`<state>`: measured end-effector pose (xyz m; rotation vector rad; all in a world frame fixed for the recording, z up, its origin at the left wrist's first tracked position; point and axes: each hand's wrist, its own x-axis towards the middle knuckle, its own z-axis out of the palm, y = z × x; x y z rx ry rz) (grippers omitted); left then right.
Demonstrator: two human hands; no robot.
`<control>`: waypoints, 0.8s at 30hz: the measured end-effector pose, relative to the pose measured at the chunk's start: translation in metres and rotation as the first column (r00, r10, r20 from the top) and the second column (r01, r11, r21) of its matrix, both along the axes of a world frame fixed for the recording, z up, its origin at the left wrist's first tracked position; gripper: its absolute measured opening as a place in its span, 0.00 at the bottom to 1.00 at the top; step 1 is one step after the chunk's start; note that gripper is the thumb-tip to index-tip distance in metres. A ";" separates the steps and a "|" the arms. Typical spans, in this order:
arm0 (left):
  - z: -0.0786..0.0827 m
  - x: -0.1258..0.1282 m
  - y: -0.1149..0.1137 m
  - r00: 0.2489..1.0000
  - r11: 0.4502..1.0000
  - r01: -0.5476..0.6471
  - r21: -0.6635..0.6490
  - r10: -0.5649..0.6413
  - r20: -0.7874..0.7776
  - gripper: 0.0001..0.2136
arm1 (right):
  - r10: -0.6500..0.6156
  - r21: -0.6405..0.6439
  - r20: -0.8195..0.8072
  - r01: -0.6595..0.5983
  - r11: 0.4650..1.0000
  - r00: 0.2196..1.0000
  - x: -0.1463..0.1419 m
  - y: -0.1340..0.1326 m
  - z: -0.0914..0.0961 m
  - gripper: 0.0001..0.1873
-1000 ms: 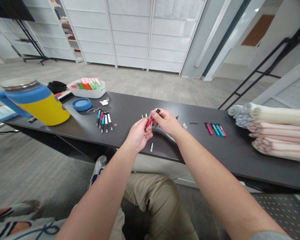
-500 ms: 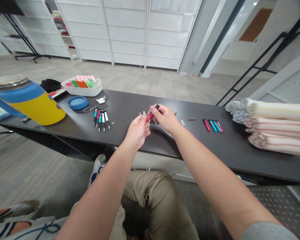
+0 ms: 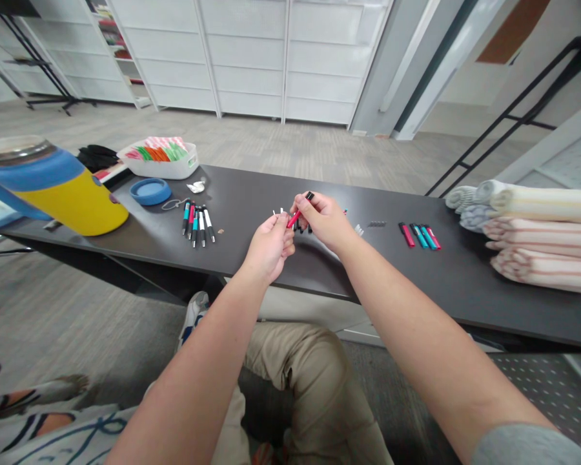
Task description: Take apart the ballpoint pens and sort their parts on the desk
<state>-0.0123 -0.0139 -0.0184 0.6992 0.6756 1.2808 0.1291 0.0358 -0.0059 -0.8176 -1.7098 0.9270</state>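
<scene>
Both hands closed on one red pen barrel [image 3: 295,217]: left hand [image 3: 272,242] pinches lower end, right hand [image 3: 323,218] pinches upper end by black tip, fingers curled in. Barrel tilted, above middle of dark table [image 3: 242,213]. Small dark and white parts beneath, mostly hidden by the hands; can't tell which. Just right of right hand: small white pieces [image 3: 359,230], then row of tiny metallic pieces [image 3: 376,224]. Farther right: four short barrels [image 3: 419,236], two red, two teal, side by side. Left of hands: cluster of pens [image 3: 198,224], teal, red and white with black grips. Containers: white basket [image 3: 188,169], far left edge, piled with pink, green and orange packets [image 3: 157,150]. Blue-yellow mug [image 3: 72,200] at left, contents not visible; round blue lid [image 3: 150,191] near it. Rolled cloths [image 3: 547,242] stacked at far right.
</scene>
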 end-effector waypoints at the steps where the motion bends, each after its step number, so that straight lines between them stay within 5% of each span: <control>1: 0.000 0.000 0.000 1.000 1.000 -0.002 0.002 0.002 -0.002 0.13 | 0.002 0.001 -0.013 -0.002 1.000 1.000 0.000 0.000 0.000 0.28; 16: -0.001 -0.001 0.001 1.000 1.000 -0.004 -0.016 0.004 0.022 0.14 | -0.025 -0.044 -0.076 0.022 0.999 0.997 -0.001 0.000 0.001 0.29; 24: 0.000 -0.004 0.002 0.995 0.997 -0.048 -0.054 0.052 0.085 0.33 | -0.109 -0.068 -0.081 0.104 0.992 0.991 0.001 0.003 -0.001 0.32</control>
